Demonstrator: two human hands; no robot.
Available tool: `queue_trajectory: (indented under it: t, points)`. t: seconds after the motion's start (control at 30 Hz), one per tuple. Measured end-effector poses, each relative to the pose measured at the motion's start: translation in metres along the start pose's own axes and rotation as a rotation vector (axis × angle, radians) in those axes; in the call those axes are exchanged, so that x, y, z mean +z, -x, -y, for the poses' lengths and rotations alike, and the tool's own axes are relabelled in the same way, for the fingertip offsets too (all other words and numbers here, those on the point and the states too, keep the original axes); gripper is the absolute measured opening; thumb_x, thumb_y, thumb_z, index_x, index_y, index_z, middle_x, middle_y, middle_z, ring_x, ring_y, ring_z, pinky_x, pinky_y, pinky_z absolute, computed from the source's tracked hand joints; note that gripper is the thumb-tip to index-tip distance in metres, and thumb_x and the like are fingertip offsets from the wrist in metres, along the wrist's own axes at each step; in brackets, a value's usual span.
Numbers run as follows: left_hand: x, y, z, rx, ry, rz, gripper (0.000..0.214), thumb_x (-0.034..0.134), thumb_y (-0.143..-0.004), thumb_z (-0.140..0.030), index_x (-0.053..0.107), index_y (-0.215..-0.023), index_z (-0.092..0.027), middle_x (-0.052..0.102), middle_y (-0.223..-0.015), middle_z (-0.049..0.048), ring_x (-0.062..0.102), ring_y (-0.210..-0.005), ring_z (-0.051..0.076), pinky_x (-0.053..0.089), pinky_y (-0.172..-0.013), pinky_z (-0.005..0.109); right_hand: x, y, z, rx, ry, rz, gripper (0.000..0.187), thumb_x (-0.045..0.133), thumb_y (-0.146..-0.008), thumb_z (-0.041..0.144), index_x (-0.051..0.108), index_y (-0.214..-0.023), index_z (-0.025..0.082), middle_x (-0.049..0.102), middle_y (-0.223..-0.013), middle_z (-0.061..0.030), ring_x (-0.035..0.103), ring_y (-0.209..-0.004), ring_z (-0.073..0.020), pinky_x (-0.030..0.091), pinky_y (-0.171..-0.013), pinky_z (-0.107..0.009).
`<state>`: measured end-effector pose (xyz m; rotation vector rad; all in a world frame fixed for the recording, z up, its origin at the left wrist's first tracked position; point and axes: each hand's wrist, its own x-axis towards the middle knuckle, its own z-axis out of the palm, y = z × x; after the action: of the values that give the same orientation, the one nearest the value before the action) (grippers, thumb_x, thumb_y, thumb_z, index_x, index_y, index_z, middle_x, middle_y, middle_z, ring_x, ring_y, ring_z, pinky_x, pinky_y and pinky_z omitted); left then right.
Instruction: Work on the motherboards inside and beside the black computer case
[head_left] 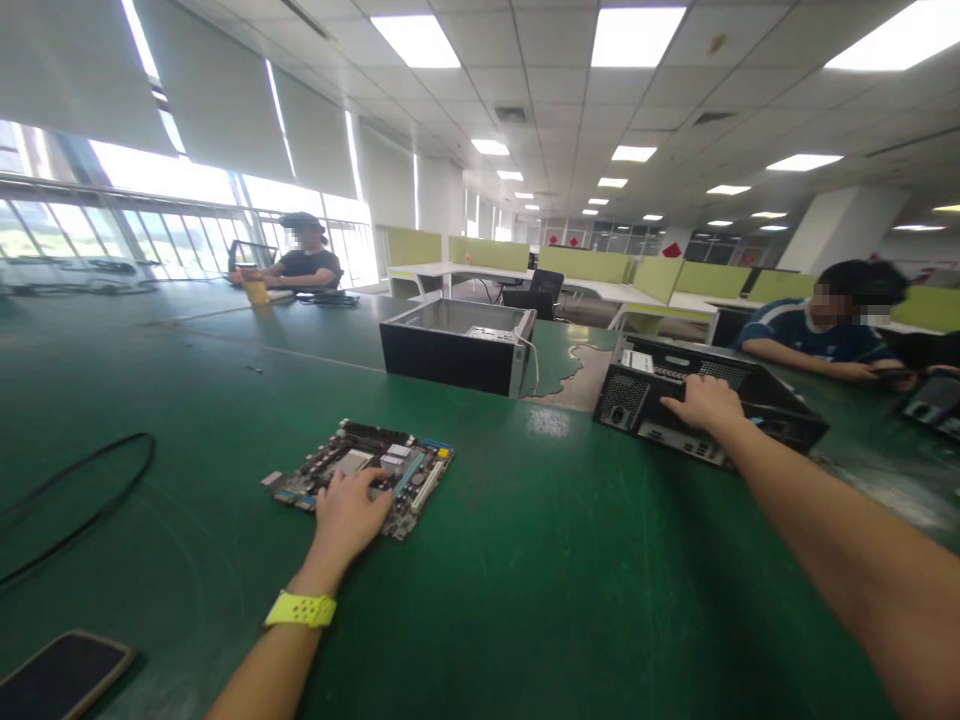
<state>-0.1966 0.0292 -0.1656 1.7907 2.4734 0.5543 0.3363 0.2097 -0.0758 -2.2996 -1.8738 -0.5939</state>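
Observation:
A motherboard (427,470) lies flat on the green table, left of centre. My left hand (351,515), with a yellow-green strap at the wrist, is closed on its near side, fingers curled down and thumb apart; the fingertips are partly hidden. My right arm reaches out to a black computer case (630,400) on the right, lying on the table with its back panel towards me. My right hand (709,405) grips the case at the back panel, thumb stretched to the left. Further off at the middle lies another open case part (457,355) with a white cable beside it.
A phone (67,675) lies at the near left corner, below a black cable (97,510). A yellow cup (256,290) stands at the far left. One person (304,265) sits behind it, another (817,335) at the right. The table covering (577,375) is torn near the cases.

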Motion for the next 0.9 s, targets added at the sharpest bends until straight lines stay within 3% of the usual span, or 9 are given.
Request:
queue_trajectory:
  t: [0.17,0.27,0.33,0.4,0.47,0.6,0.77,0.83,0.9]
  points:
    - [-0.003,0.003,-0.003,0.015,-0.011,-0.054,0.039,0.047,-0.077,-0.032,0.063,-0.110,-0.018,0.061,-0.118,0.0134,0.047,-0.117,0.036,0.036,-0.096,0.055,-0.011,0.026,-0.002,-0.076,0.049,-0.052,0.057,0.043,-0.083,0.057,0.054,-0.113,0.010,0.059,-0.107,-0.0199,0.053,-0.101,-0.0352,0.042,-0.079,-0.044]
    - [-0.015,0.008,-0.018,0.071,-0.034,-0.234,0.038,0.048,-0.078,-0.034,0.062,-0.109,-0.017,0.061,-0.117,0.0140,0.045,-0.117,0.037,0.031,-0.098,0.059,-0.023,0.052,-0.003,-0.178,0.064,-0.103,0.047,0.041,-0.086,0.051,0.057,-0.106,0.011,0.062,-0.102,-0.0170,0.055,-0.097,-0.0319,0.043,-0.078,-0.041]
    - [-0.026,0.017,-0.039,0.198,0.044,-0.340,0.034,0.049,-0.080,-0.032,0.062,-0.107,-0.017,0.061,-0.116,0.0116,0.044,-0.118,0.035,0.031,-0.101,0.055,-0.032,0.073,-0.005,-0.234,0.044,-0.109,0.042,0.040,-0.087,0.048,0.058,-0.104,0.013,0.064,-0.101,-0.0147,0.057,-0.095,-0.0293,0.043,-0.077,-0.038]
    - [-0.038,0.035,-0.068,0.386,0.201,-0.366,0.029,0.050,-0.082,-0.030,0.061,-0.105,-0.018,0.061,-0.114,0.0088,0.047,-0.115,0.028,0.035,-0.101,0.045,-0.040,0.097,-0.008,-0.259,0.004,-0.111,0.039,0.040,-0.087,0.047,0.059,-0.103,0.015,0.065,-0.101,-0.0127,0.058,-0.095,-0.0272,0.043,-0.077,-0.036]
    - [-0.049,0.059,-0.102,0.576,0.333,-0.333,0.026,0.051,-0.083,-0.029,0.059,-0.106,-0.019,0.061,-0.113,0.0069,0.050,-0.111,0.023,0.037,-0.100,0.038,-0.048,0.123,-0.013,-0.283,-0.041,-0.134,0.037,0.039,-0.088,0.046,0.059,-0.101,0.017,0.065,-0.101,-0.0113,0.058,-0.095,-0.0258,0.044,-0.077,-0.034]
    - [-0.063,0.100,-0.172,0.833,0.354,-0.219,0.031,0.057,-0.082,-0.034,0.058,-0.109,-0.020,0.059,-0.113,0.0073,0.050,-0.108,0.023,0.040,-0.094,0.040,-0.067,0.182,-0.024,-0.419,-0.121,-0.188,0.036,0.040,-0.088,0.047,0.060,-0.095,0.019,0.066,-0.096,-0.0102,0.060,-0.089,-0.0242,0.044,-0.073,-0.033]
    - [-0.073,0.109,-0.248,1.422,0.135,-0.138,0.057,0.064,-0.072,-0.057,0.056,-0.117,-0.023,0.050,-0.131,0.0089,0.039,-0.123,0.031,0.034,-0.098,0.046,-0.096,0.254,-0.024,-0.667,-0.208,-0.284,0.027,0.044,-0.089,0.039,0.061,-0.088,0.017,0.064,-0.079,-0.0070,0.059,-0.073,-0.0190,0.041,-0.062,-0.028]
    - [-0.075,0.111,-0.264,1.604,-0.022,0.002,0.051,0.062,-0.071,-0.061,0.062,-0.108,-0.025,0.061,-0.117,0.0066,0.046,-0.117,0.030,0.034,-0.097,0.047,-0.106,0.277,-0.020,-0.731,-0.222,-0.326,0.023,0.047,-0.089,0.035,0.060,-0.086,0.017,0.061,-0.075,-0.0054,0.057,-0.068,-0.0173,0.039,-0.060,-0.027]
    - [-0.077,0.118,-0.269,1.675,-0.130,0.106,0.039,0.057,-0.077,-0.058,0.067,-0.093,-0.023,0.068,-0.091,0.0046,0.058,-0.097,0.025,0.036,-0.093,0.043,-0.115,0.296,-0.016,-0.759,-0.241,-0.352,0.020,0.048,-0.089,0.032,0.059,-0.084,0.017,0.060,-0.072,-0.0047,0.055,-0.065,-0.0162,0.037,-0.058,-0.026]
